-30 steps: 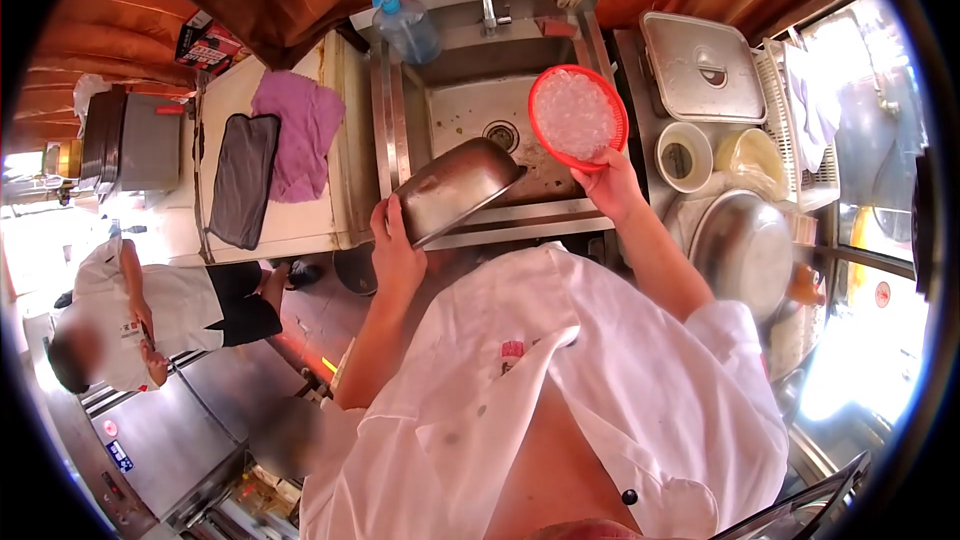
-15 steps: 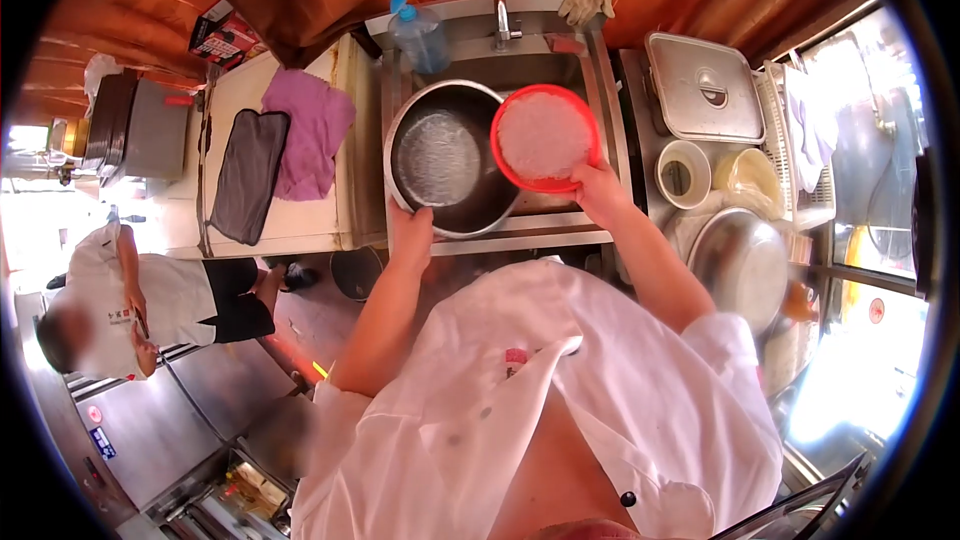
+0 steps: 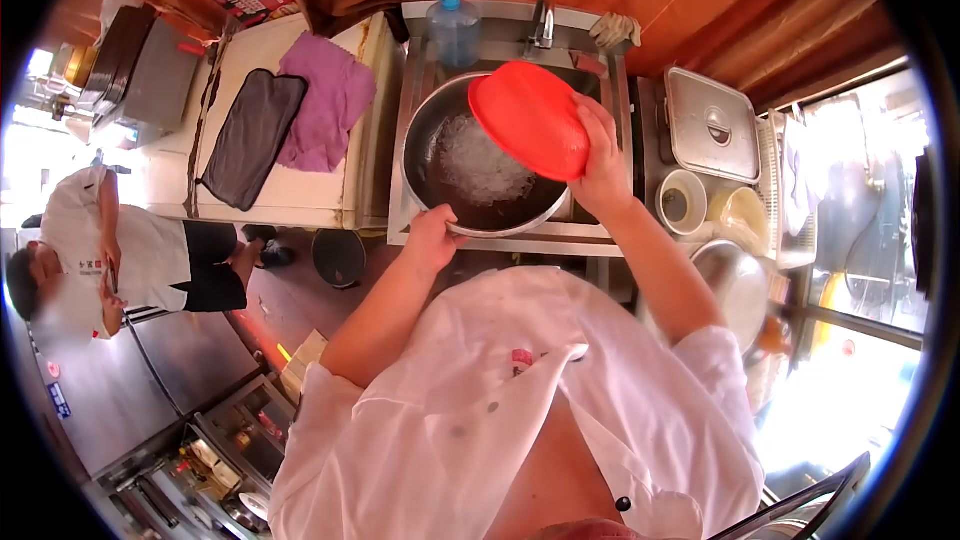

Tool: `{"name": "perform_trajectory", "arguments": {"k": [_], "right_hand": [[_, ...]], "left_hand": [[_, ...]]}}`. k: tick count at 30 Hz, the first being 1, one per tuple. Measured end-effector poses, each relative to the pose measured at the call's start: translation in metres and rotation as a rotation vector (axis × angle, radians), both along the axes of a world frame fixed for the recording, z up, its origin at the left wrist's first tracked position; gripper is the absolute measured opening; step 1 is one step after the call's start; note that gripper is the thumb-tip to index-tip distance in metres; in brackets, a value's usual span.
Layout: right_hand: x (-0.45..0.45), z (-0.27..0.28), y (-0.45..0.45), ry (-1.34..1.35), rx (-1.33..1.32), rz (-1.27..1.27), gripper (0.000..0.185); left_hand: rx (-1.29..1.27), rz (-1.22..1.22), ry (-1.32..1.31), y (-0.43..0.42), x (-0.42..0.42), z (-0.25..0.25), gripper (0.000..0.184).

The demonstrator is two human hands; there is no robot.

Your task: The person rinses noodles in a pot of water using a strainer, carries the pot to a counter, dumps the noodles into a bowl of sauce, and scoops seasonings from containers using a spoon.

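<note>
Over metal bowl [image 3: 426,162], right hand [image 3: 602,165] holds tilted red basket [image 3: 525,120].

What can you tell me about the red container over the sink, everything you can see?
The red container is rounded, bright and plastic-looking. It is tipped, its outside facing the camera, so its inside is hidden. The right hand grips its right side. It overlaps the right part of the metal bowl in view; whether they touch, I can't tell.

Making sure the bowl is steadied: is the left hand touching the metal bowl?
Touching: the head view shows the left hand gripping the metal bowl at its near rim, thumb over the edge.
</note>
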State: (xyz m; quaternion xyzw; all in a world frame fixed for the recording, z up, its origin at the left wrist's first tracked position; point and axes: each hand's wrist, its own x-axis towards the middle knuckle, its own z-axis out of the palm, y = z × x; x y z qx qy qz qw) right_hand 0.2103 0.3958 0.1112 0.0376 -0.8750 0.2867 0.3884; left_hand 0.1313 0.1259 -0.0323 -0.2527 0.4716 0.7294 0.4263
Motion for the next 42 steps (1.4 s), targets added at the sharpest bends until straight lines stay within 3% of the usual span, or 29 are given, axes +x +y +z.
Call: {"name": "perform_trajectory", "arguments": {"k": [3, 4, 8, 13, 17, 18, 20, 21, 23, 24, 27, 30, 32, 35, 37, 39, 41, 42], "right_hand": [[0.006, -0.043, -0.012, -0.148, -0.042, 0.016, 0.081], [0.011, -0.044, -0.018, -0.476, -0.068, 0.074, 0.079], [0.014, -0.055, -0.024, -0.203, -0.165, -0.056, 0.067], [0.022, -0.028, -0.009, -0.154, -0.331, -0.160, 0.060], [0.042, -0.036, 0.044, -0.105, -0.424, -0.313, 0.062], [0.046, -0.033, 0.047, -0.069, -0.363, -0.337, 0.064], [0.061, -0.058, 0.062, -0.159, -0.265, -0.338, 0.061], [0.070, -0.081, 0.070, -0.205, -0.218, -0.335, 0.059], [0.108, -0.175, 0.102, -0.964, 0.198, 0.117, 0.055], [0.119, -0.183, 0.099, -1.103, 0.596, 0.157, 0.057], [0.101, -0.190, 0.116, -0.884, 0.576, 0.016, 0.061], [0.084, -0.137, 0.117, -0.635, 0.317, -0.105, 0.063], [0.083, -0.132, 0.110, -0.505, 0.165, -0.186, 0.064], [0.117, -0.234, 0.126, -1.027, 0.453, 0.184, 0.063], [0.100, -0.186, 0.126, -0.870, 0.167, 0.021, 0.059], [0.095, -0.144, 0.119, -0.672, -0.237, -0.215, 0.060], [0.089, -0.154, 0.151, -0.329, -0.310, -0.350, 0.058], [0.089, -0.152, 0.175, -0.359, -0.582, -0.458, 0.053]], "left_hand": [[0.044, 0.009, -0.010, -0.007, -0.002, -0.012, 0.028], [0.046, 0.003, -0.015, -0.010, -0.001, -0.016, 0.028], [0.066, 0.056, -0.009, -0.010, -0.001, -0.018, 0.023], [0.013, 0.075, -0.063, -0.014, -0.001, -0.012, 0.014], [0.094, 0.111, -0.045, -0.033, 0.000, -0.042, 0.014], [0.113, 0.111, -0.087, -0.035, 0.000, -0.031, 0.015], [0.077, 0.031, 0.157, -0.050, 0.009, -0.035, 0.017], [0.076, 0.038, 0.159, -0.051, 0.009, -0.033, 0.018], [0.088, 0.122, 0.045, -0.054, 0.007, -0.021, 0.018], [0.098, 0.197, -0.071, -0.057, 0.005, -0.015, 0.018], [0.178, 0.204, -0.008, -0.071, 0.007, -0.023, 0.027], [0.152, 0.266, 0.011, -0.077, 0.017, -0.026, 0.029], [0.113, 0.313, 0.028, -0.073, 0.021, -0.020, 0.022], [0.034, 0.359, 0.030, -0.058, 0.035, 0.000, 0.009], [0.015, 0.364, 0.006, -0.054, 0.039, 0.004, 0.007], [0.051, 0.371, 0.015, -0.065, 0.047, -0.010, 0.020], [0.079, 0.361, 0.030, -0.061, 0.048, -0.015, 0.026], [0.077, 0.358, 0.028, -0.056, 0.053, -0.007, 0.024]]}}
